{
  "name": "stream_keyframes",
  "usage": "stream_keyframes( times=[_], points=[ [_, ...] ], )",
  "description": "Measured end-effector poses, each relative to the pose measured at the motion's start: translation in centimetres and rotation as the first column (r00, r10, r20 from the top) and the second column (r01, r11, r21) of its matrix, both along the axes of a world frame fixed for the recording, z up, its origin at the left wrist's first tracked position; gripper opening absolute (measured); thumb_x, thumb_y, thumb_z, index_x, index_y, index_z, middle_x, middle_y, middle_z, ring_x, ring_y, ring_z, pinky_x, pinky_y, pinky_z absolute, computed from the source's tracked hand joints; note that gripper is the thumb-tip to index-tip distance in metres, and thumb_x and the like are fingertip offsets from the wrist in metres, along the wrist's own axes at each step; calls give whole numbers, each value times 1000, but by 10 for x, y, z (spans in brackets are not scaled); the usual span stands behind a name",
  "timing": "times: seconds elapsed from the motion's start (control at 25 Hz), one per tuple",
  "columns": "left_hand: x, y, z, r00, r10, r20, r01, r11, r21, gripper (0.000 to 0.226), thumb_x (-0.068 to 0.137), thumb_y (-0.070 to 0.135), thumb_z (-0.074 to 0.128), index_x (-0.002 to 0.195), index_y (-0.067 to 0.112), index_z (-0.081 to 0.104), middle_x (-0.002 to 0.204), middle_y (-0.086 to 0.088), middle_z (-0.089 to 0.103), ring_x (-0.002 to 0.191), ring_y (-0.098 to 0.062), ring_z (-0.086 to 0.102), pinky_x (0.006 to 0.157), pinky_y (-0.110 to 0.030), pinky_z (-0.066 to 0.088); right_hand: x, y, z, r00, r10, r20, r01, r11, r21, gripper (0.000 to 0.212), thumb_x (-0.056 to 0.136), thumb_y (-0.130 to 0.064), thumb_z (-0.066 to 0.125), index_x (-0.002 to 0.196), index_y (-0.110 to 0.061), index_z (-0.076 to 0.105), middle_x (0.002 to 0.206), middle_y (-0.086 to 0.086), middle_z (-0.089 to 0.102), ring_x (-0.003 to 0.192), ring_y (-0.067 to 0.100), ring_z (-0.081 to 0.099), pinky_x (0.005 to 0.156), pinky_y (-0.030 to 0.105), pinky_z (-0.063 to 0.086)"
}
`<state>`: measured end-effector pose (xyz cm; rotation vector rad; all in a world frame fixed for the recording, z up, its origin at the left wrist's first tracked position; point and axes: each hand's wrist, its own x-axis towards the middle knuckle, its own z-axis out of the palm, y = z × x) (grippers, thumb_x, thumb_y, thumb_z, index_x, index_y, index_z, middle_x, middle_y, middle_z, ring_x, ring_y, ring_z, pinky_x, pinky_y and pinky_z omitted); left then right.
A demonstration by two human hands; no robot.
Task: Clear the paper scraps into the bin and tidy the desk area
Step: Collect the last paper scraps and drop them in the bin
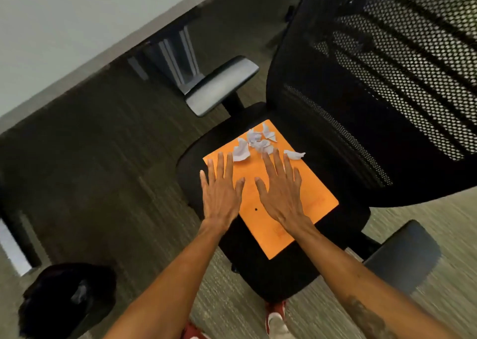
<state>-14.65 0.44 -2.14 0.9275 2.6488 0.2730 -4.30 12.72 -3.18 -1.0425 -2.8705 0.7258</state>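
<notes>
Sitting on the black chair seat, an orange folder is being covered by the left hand and right hand, fingers straight and spread, nothing gripped. Scraps are being crowded at its far end, just past the fingertips, near the mesh backrest. Folder's long axis is running diagonally, far end toward the armrest. Bin is being shown lower left, well apart.

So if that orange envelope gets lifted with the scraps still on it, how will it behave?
The orange envelope looks thin and lies flat on the chair seat, so it would probably sag if lifted by one edge. The paper scraps lie loose near its far end, crumpled and light-looking; a tilt would likely slide them off.
</notes>
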Motion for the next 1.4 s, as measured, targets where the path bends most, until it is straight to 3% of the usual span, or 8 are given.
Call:
stream_keyframes(
  times=[0.24, 0.44, 0.6, 0.72, 0.88, 1.08, 1.24, 1.4],
  points=[
    [-29, 38, -10, 999, -24, 34, 19, 989, 147, 87, 95, 35, 65, 160, 24, 8, 169, -3, 2, 152, -27, 23, 117, -45, 33, 11, 37, -18, 993, -97, 70, 99, 995, -33, 67, 101, -34, 53, 158, -25, 20, 166, 6, 14, 152, 27, 12, 118, 49, 24],
    [-48, 62, -29, 994, -94, -54, 99, 989, 108, 82, 84, 49, 74, 151, 26, 34, 165, -3, 20, 145, -27, 33, 112, -42, 39, 3, 49, -34, 989, -89, 122, 93, 995, -26, 60, 101, -37, 53, 155, -26, 29, 161, 7, 27, 143, 26, 28, 109, 43, 34],
    [-59, 70, -42, 988, -124, -91, 126, 992, 25, 71, 82, 59, 71, 141, 28, 46, 154, -1, 38, 132, -26, 42, 101, -40, 41, 0, 53, -43, 983, -97, 159, 106, 993, -51, 52, 101, -39, 53, 150, -28, 39, 156, 5, 29, 131, 25, 35, 99, 38, 44],
    [-60, 69, -48, 985, -136, -104, 139, 990, 17, 56, 91, 45, 66, 141, 26, 48, 145, -2, 47, 128, -25, 45, 99, -38, 41, 4, 50, -44, 992, -58, 112, 70, 993, -99, 40, 104, -27, 51, 143, -23, 50, 147, 6, 38, 125, 26, 40, 92, 35, 48],
    [-56, 66, -45, 986, -146, -77, 150, 987, 51, 40, 97, 31, 62, 134, 20, 53, 133, -4, 54, 116, -24, 52, 92, -35, 46, 10, 43, -42, 996, -27, 87, 38, 991, -128, 35, 104, -16, 48, 138, -18, 54, 135, 7, 47, 113, 23, 44, 94, 32, 44],
    [-43, 63, -39, 996, -78, 35, 76, 996, 52, 28, 98, 13, 57, 125, 16, 48, 116, -6, 54, 94, -22, 54, 71, -35, 51, 18, 29, -36, 988, 7, 154, 10, 994, -112, 34, 101, -16, 50, 135, -16, 52, 128, 7, 44, 103, 20, 48, 87, 33, 49],
    [-40, 59, -36, 995, -48, 85, 45, 998, 35, 47, 99, 0, 47, 142, 17, 42, 116, -8, 49, 93, -25, 54, 72, -38, 52, 28, 25, -36, 996, 30, 81, -16, 985, -174, 32, 99, -10, 53, 130, -12, 56, 126, 8, 47, 102, 21, 52, 88, 35, 49],
    [-41, 53, -32, 976, 105, 189, -137, 977, 166, 32, 98, -3, 39, 121, 11, 56, 113, -5, 43, 88, -24, 54, 73, -44, 54, 32, 34, -38, 999, -24, 27, 28, 990, -140, 27, 100, -4, 49, 122, -8, 64, 119, 9, 57, 105, 21, 54, 88, 30, 46]
  ],
)
